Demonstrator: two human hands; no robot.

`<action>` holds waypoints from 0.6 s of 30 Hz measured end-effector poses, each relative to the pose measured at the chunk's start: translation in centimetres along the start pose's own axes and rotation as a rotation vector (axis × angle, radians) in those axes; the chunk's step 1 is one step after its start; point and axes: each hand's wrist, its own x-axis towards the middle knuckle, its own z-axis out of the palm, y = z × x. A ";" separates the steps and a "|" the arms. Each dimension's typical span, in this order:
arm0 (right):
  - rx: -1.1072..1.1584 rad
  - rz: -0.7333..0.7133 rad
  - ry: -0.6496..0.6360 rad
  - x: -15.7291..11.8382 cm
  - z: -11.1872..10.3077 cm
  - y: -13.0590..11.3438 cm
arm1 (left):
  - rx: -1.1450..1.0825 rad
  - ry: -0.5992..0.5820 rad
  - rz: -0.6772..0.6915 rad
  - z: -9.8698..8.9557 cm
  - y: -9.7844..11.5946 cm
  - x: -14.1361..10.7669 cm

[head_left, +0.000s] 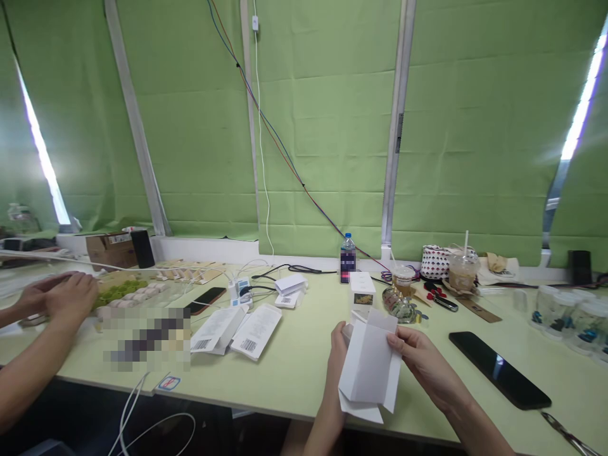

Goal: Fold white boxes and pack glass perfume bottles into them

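A white cardboard box, partly unfolded with its flaps spread, is held up over the table's front edge. My right hand pinches its upper right side between thumb and fingers. On the left side, my left hand grips it, with most of the fingers hidden behind the card. Just beyond stands an upright white box with a small picture on its front. Flattened white boxes with printed text and barcodes lie to the left, beside a similar one.
A co-worker's hands work at the left by green and pale pieces. A black phone, pliers and clear jars lie to the right. Drink cups and a bottle stand behind.
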 end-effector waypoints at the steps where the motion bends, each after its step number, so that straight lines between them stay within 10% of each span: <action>1: -0.021 -0.008 -0.001 0.0 -0.1 -0.1 | 0.011 -0.005 -0.002 0.1 0.3 -0.1; 7: 0.034 0.000 0.063 -0.4 -1.6 -1.2 | 0.102 0.009 0.053 0.0 1.5 -1.1; 14: 0.294 -0.199 0.421 -0.4 -4.5 -1.9 | 0.101 0.023 0.122 -0.3 2.0 -2.0; 18: 0.374 -0.102 0.357 -0.2 -3.9 -1.7 | 0.146 0.000 0.136 -0.2 2.4 -2.2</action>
